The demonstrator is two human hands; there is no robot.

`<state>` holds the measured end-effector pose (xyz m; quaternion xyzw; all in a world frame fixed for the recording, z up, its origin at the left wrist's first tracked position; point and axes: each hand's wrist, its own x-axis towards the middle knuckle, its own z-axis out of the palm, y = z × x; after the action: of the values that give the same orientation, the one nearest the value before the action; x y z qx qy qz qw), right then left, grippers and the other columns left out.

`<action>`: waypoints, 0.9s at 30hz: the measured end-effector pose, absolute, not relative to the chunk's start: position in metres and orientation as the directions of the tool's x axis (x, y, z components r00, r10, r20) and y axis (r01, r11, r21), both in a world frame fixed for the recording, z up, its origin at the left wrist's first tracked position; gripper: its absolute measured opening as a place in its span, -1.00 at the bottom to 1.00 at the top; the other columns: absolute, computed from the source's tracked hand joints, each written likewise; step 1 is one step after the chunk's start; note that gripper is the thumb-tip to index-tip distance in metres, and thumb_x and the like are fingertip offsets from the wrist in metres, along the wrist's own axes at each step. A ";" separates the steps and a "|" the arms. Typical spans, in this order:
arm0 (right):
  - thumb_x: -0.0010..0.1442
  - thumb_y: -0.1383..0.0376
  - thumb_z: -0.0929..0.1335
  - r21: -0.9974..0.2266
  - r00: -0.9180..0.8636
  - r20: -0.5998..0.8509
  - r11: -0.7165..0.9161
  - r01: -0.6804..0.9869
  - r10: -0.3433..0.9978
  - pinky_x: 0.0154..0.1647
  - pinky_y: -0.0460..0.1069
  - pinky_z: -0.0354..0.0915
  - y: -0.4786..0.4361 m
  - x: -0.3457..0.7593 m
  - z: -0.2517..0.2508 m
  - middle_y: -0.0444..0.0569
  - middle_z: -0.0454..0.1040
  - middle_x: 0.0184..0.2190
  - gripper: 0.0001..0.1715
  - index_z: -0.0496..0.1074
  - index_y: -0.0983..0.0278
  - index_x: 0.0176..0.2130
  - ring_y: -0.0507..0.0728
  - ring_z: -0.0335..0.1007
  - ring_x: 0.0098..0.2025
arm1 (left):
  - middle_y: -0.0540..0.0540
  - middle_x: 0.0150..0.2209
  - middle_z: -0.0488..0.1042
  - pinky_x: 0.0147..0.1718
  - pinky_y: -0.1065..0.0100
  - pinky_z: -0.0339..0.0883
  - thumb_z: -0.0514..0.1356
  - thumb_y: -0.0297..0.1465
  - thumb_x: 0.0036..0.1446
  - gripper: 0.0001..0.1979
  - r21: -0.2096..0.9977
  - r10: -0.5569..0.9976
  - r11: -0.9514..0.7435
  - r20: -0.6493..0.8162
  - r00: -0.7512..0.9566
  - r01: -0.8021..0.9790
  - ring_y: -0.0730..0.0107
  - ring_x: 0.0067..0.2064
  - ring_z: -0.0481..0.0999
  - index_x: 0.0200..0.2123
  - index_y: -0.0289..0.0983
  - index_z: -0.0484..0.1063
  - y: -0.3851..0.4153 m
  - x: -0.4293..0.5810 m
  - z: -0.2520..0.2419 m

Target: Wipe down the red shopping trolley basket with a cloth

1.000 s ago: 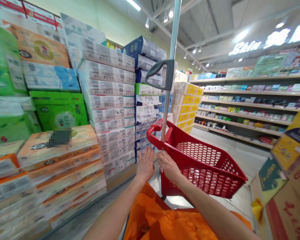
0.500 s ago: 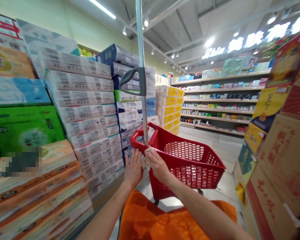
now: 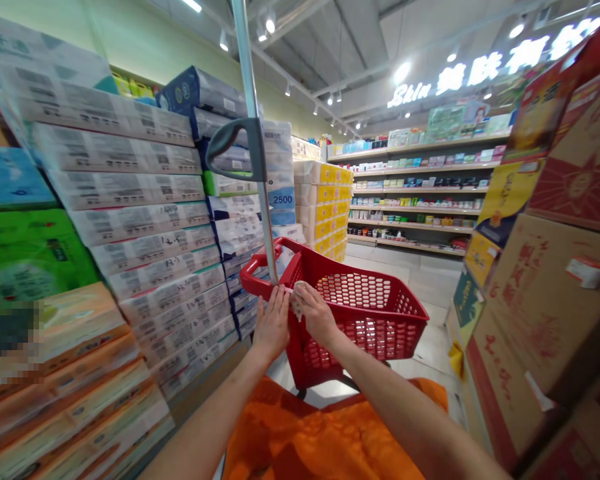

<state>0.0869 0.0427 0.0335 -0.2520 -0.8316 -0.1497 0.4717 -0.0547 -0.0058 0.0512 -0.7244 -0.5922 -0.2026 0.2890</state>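
Observation:
A red plastic shopping basket (image 3: 380, 313) on wheels stands on the aisle floor in front of me, with a tall metal pole (image 3: 257, 153) and its grey handle (image 3: 230, 143) rising from the near end. My left hand (image 3: 273, 323) lies flat with fingers stretched against the basket's near rim by the pole's base. My right hand (image 3: 314, 315) is closed around a small pale cloth or tissue (image 3: 297, 297), pressed to the rim beside the pole. Orange clothing (image 3: 320, 433) fills the bottom of the view.
Stacked packs of tissue paper (image 3: 130, 220) wall the left side of the aisle. Cardboard boxes (image 3: 545, 280) pile up on the right. Shelves of goods (image 3: 420, 193) run across the back. A narrow strip of floor (image 3: 430, 340) lies past the basket.
The view has swung right, shifting the basket and pole leftward in frame. Both hands have stayed at the rim; the right one now shows a pale cloth pinched against it.

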 end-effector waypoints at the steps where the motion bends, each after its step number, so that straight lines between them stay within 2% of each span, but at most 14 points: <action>1: 0.21 0.46 0.12 0.009 -0.434 0.854 0.826 0.563 0.286 0.17 0.15 0.08 0.042 0.090 0.028 0.05 0.28 0.06 -0.58 0.29 0.34 0.03 0.14 -0.10 0.22 | -0.19 0.23 -0.02 0.15 -0.01 -0.18 -0.07 -0.53 -0.05 -0.37 -0.183 0.739 -0.138 0.636 0.224 0.973 0.23 0.25 -0.11 0.16 -0.41 -0.01 -0.006 -0.054 0.051; 4: 0.21 0.44 0.15 0.034 -0.485 0.826 0.833 0.552 0.287 0.17 0.13 0.09 0.035 0.100 0.013 0.00 0.32 0.02 -0.60 0.29 0.30 0.02 0.12 -0.03 0.20 | -0.20 0.23 -0.04 0.15 -0.01 -0.18 -0.05 -0.52 -0.07 -0.36 -0.207 0.725 -0.169 0.637 0.264 0.964 0.22 0.25 -0.12 0.17 -0.42 -0.02 -0.004 -0.052 0.052; 7: 0.21 0.45 0.15 0.019 -0.461 0.835 0.822 0.569 0.300 0.19 0.12 0.06 0.032 0.100 0.023 -0.03 0.27 0.06 -0.60 0.31 0.28 0.01 0.11 -0.07 0.21 | -0.21 0.23 -0.03 0.15 -0.01 -0.18 -0.06 -0.53 -0.05 -0.38 -0.226 0.718 -0.180 0.635 0.285 0.957 0.21 0.25 -0.11 0.16 -0.43 0.00 0.001 -0.048 0.058; 11: 0.17 0.49 0.16 -0.072 -0.372 0.836 0.752 0.655 0.404 0.16 0.09 0.10 0.044 0.088 0.050 0.03 0.27 0.06 -0.58 0.32 0.31 0.00 0.12 -0.02 0.19 | -0.22 0.18 0.11 0.15 -0.03 -0.20 -0.09 -0.51 0.00 -0.46 -0.243 0.764 -0.215 0.562 0.317 0.946 0.18 0.22 -0.01 0.11 -0.42 0.13 0.012 -0.042 0.070; 14: 0.12 0.50 0.20 -0.060 -0.407 0.784 0.709 0.703 0.469 0.12 0.10 0.13 0.055 0.111 0.041 0.05 0.28 0.05 -0.57 0.32 0.31 0.00 0.15 0.04 0.16 | -0.20 0.14 0.19 0.14 -0.06 -0.22 -0.07 -0.49 -0.02 -0.47 -0.235 0.782 -0.229 0.533 0.323 0.944 0.16 0.20 0.04 0.08 -0.38 0.17 0.016 -0.040 0.073; 17: 0.13 0.48 0.22 -0.078 -0.346 0.744 0.588 0.805 0.572 0.09 0.11 0.13 0.057 0.175 0.019 0.07 0.32 0.01 -0.63 0.37 0.31 -0.06 0.17 0.12 0.10 | -0.20 0.15 0.18 0.15 -0.05 -0.24 -0.04 -0.48 -0.05 -0.44 -0.226 0.774 -0.223 0.551 0.313 0.948 0.17 0.21 0.03 0.10 -0.38 0.15 0.016 -0.037 0.073; 21: 0.18 0.37 0.19 -0.213 -0.084 0.716 0.331 0.919 0.693 0.00 0.17 0.19 0.053 0.232 0.008 0.12 0.35 -0.05 -0.71 0.45 0.29 -0.21 0.20 0.21 0.03 | -0.24 0.12 0.21 0.15 -0.03 -0.25 -0.02 -0.46 -0.06 -0.45 -0.209 0.775 -0.194 0.567 0.281 0.958 0.14 0.19 0.05 0.08 -0.38 0.19 0.014 -0.027 0.071; 24: 0.15 0.40 0.19 -0.227 -0.142 0.727 0.430 0.874 0.672 0.03 0.12 0.18 0.049 0.202 0.015 0.08 0.32 -0.01 -0.71 0.44 0.27 -0.20 0.16 0.18 0.05 | -0.24 0.15 0.18 0.15 -0.02 -0.28 -0.01 -0.46 -0.07 -0.44 -0.212 0.788 -0.184 0.551 0.273 0.960 0.13 0.21 0.01 0.08 -0.38 0.18 0.013 -0.020 0.069; 27: 0.06 0.36 0.28 -0.201 -0.241 0.754 0.563 0.801 0.612 0.12 0.13 0.07 0.046 0.153 0.024 0.09 0.24 0.06 -0.61 0.36 0.30 -0.07 0.20 0.07 0.13 | -0.23 0.18 0.11 0.15 -0.03 -0.28 -0.01 -0.47 -0.08 -0.40 -0.226 0.805 -0.183 0.525 0.278 0.957 0.14 0.23 -0.04 0.11 -0.35 0.13 0.011 -0.019 0.068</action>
<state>0.1530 0.0461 0.0236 -0.4533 -0.7794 -0.1137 0.4173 -0.0194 0.0114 0.0677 -0.7553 -0.5829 -0.1451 0.2619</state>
